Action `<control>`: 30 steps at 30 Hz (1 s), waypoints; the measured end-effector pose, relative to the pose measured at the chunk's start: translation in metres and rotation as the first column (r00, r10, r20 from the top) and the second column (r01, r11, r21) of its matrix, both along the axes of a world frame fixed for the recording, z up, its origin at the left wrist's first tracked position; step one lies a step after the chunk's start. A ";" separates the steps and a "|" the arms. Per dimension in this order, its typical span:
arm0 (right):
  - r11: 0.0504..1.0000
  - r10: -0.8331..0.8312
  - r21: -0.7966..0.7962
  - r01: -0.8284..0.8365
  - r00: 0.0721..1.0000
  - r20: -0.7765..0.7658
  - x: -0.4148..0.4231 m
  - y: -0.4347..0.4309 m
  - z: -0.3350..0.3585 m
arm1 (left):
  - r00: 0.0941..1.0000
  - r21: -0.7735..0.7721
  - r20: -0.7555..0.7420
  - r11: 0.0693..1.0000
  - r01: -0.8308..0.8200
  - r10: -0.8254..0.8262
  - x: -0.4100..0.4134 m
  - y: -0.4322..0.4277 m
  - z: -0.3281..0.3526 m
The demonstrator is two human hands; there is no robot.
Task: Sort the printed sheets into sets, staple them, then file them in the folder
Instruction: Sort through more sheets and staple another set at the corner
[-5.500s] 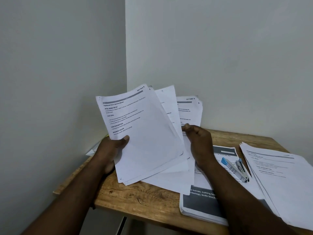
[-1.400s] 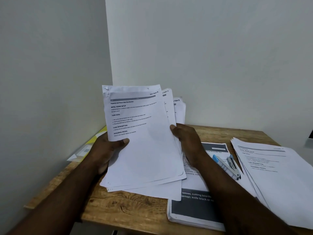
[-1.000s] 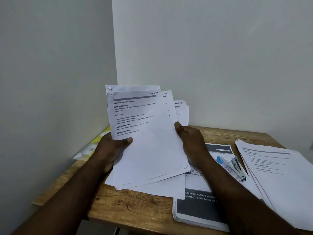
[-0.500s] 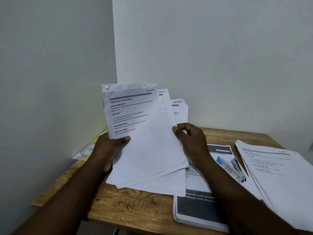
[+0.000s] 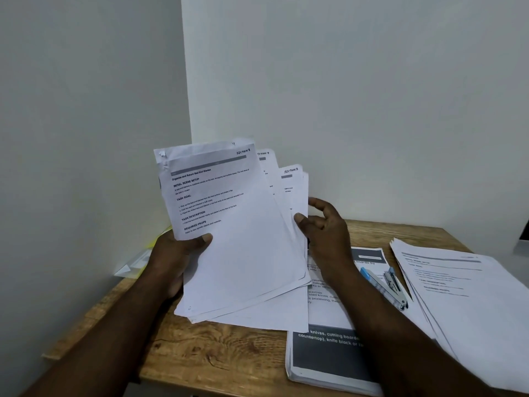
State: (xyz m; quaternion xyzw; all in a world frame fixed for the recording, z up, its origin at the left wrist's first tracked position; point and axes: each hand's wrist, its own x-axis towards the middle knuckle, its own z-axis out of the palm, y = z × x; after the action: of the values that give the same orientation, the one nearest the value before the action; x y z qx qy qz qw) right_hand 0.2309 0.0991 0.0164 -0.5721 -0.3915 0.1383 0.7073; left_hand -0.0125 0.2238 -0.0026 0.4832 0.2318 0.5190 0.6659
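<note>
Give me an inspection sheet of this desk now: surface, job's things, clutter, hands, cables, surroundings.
Surface: wooden table, papers over its right half.
Job's things: fanned sheets held up; stapler lying on the banner-printed stack; loose pile at right; yellow-edged plastic folder by the left wall.
Clutter: nothing seen.
Hands: left hand grips the fanned sheets; right hand has its thumb on their right edge, grip unclear.
Cables: nothing seen.
Surroundings: plain walls meeting in a corner.

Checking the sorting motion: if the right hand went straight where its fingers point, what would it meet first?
The right hand would probably meet the fanned sheets held by the left hand; depth unclear.
</note>
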 end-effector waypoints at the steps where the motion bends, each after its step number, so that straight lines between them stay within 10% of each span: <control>1: 1.000 0.000 0.002 0.000 1.000 0.004 0.000 0.000 0.000 | 1.000 0.003 0.001 1.000 0.002 -0.002 0.000 -0.001 0.000; 30: 0.989 -0.078 0.114 0.094 0.988 -0.131 0.008 -0.003 0.004 | 1.000 -0.037 -0.012 0.999 -0.012 0.011 -0.005 -0.005 0.005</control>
State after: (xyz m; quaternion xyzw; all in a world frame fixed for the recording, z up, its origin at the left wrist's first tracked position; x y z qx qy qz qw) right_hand 0.2385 0.0963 0.0203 -0.5351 -0.3286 0.1197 0.7690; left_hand -0.0173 0.2190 0.0024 0.4723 0.2480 0.5156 0.6706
